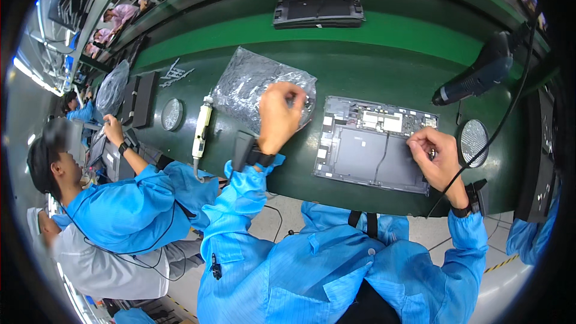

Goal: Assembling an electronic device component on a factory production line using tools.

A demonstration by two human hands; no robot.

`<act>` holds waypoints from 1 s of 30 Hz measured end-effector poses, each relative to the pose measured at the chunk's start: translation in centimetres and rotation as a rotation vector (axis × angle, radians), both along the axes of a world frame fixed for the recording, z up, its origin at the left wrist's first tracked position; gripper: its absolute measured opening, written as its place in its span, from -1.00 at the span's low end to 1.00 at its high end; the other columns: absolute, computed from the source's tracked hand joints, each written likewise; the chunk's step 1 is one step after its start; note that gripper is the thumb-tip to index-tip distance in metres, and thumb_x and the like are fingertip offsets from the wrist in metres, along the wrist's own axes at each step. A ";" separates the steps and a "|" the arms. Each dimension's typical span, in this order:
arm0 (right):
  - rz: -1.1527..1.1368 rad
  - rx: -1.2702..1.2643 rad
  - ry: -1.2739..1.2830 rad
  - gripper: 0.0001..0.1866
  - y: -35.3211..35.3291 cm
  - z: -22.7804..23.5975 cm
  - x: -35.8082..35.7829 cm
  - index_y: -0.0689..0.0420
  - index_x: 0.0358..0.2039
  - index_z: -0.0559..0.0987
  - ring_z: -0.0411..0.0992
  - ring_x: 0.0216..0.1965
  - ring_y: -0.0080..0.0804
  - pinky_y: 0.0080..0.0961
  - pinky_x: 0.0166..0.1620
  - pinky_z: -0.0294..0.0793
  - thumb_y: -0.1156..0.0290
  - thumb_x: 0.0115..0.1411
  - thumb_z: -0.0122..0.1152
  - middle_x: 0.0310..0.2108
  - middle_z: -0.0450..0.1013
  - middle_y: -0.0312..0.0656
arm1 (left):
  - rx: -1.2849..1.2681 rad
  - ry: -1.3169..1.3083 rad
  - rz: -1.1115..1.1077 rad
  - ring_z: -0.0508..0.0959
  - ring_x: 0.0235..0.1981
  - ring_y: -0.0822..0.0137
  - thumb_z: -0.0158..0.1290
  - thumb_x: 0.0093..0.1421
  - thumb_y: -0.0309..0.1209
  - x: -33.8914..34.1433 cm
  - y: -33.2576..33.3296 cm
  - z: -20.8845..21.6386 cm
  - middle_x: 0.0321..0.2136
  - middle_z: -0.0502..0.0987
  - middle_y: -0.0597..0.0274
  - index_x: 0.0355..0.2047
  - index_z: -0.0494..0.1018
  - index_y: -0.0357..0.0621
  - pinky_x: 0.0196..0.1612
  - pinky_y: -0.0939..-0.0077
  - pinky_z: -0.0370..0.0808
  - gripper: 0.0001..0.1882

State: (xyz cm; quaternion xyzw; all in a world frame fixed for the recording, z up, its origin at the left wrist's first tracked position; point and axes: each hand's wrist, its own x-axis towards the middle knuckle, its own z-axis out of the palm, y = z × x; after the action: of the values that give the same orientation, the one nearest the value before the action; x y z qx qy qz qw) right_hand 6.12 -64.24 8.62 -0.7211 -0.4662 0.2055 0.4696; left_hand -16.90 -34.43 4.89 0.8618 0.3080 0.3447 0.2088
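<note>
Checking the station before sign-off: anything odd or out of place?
Two mild oddities: the black cable crosses the view at the right hand, possibly in the way, though contact can't be told; small pale strips lie jumbled on the green bench. No spill or clear damage shows.

Beneath the fingers [427,136] we see a dark green table [360,72]; beyond them, a brighter green strip [396,31]; lower than them, pale floor [432,234] with striped tape [501,264]; far left of them, lit lamps [37,78].
</note>
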 end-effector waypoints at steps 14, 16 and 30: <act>0.073 0.283 -0.320 -0.76 -0.2 1.3 -0.2 0.22 -0.24 0.78 0.68 -0.22 -0.15 -0.33 -0.16 0.66 0.68 0.05 0.54 -0.22 0.73 -0.11 | 0.475 -0.198 -0.928 0.70 -0.24 0.04 0.33 0.06 -0.64 8.0 -11.1 4.4 -0.25 0.67 -0.06 -0.29 0.58 -0.42 -0.22 0.23 0.68 -0.80; 0.095 0.253 -0.235 -0.76 -1.1 0.6 -0.1 0.22 -0.25 0.78 0.66 -0.25 -0.15 -0.34 -0.20 0.65 0.68 0.03 0.55 -0.26 0.72 -0.13 | 0.524 -0.196 -0.968 0.70 -0.23 0.04 0.33 0.06 -0.61 8.5 -11.5 4.1 -0.22 0.67 -0.08 -0.30 0.59 -0.44 -0.21 0.23 0.71 -0.80; 0.063 0.271 -0.434 -0.73 -0.8 -1.4 2.8 0.21 -0.28 0.75 0.60 -0.30 -0.15 -0.31 -0.26 0.61 0.69 -0.04 0.55 -0.29 0.68 -0.14 | 0.286 -0.065 -0.865 0.65 0.07 -0.09 0.45 0.07 -0.42 10.0 -10.2 2.4 0.04 0.64 -0.03 -0.02 0.67 -0.21 0.08 0.05 0.60 -0.56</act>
State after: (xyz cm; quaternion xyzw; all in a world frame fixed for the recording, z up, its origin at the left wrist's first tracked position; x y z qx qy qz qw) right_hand 8.91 -65.00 7.22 -0.6640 -0.6015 -0.0040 0.4442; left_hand -6.85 -44.67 7.31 0.9201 -0.1377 0.2918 0.2222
